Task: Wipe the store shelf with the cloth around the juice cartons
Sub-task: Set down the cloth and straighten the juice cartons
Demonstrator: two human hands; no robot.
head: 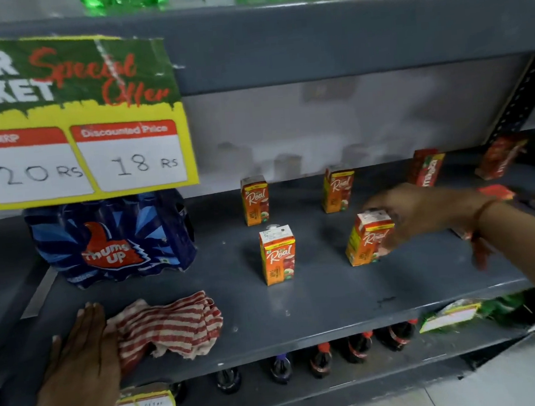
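Two hands work the grey shelf point(333, 300): the left hand point(79, 358) lies flat, fingers spread, on the striped cloth point(170, 328) stretched left-to-right at lower left, while the right hand point(422, 208) grips a tilted juice carton point(368, 242) right of centre.

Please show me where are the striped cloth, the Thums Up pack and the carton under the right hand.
striped cloth point(173, 327): head view, middle of the folds.
Thums Up pack point(111, 239): head view, front logo.
tilted Real juice carton point(368, 242): head view, front face.

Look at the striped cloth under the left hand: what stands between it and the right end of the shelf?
Two upright Real juice cartons: the front-middle carton, free-standing, and the front-right carton, gripped by the right hand.
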